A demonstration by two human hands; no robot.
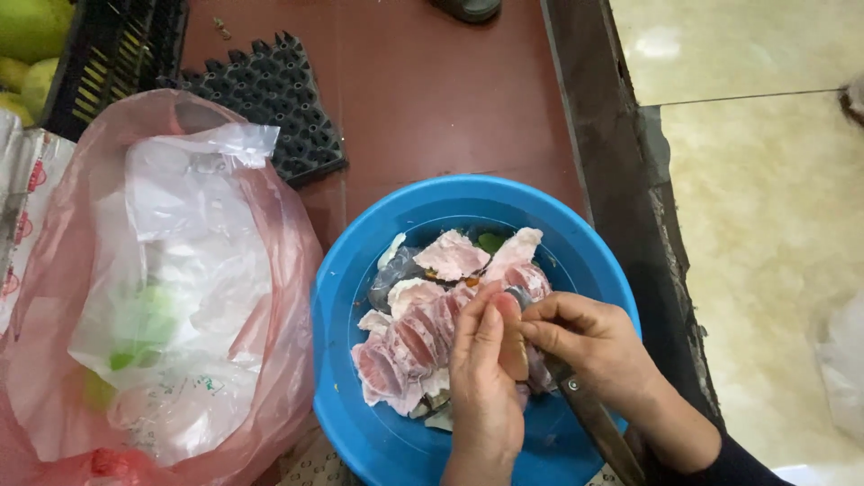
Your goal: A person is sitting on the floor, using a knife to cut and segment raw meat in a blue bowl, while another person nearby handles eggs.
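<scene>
- Dark red flooring [423, 81] formed our working surface, bordered on the right by a grey raised edge [621, 180] and pale polished tiles [765, 225] beyond it.
- At centre stood a blue basin [346, 297] holding pink-and-white peel pieces [409, 346], apparently rind from a large citrus fruit, piled against its near side.
- Our left hand [486, 378] was closed around one pale piece [513, 346], pinching it upright between thumb and fingers directly over the basin.
- Our right hand [589, 346] was clenched on a knife [594, 418]; its dark handle ran back under the wrist, and the blade tip was largely hidden where it met the held piece.
- We judged the step to be trimming that piece. To do it well, we would keep the cut shallow, steer the edge away from the left thumb, and stay over the basin so the trimmings fall inside.
- To the left lay a pink plastic bag [54, 297], open, with crumpled clear bags [189, 270] inside it.
- Behind it sat a black moulded tray [270, 99], and a dark crate [108, 54] with green fruit [31, 27] at the upper left corner.
</scene>
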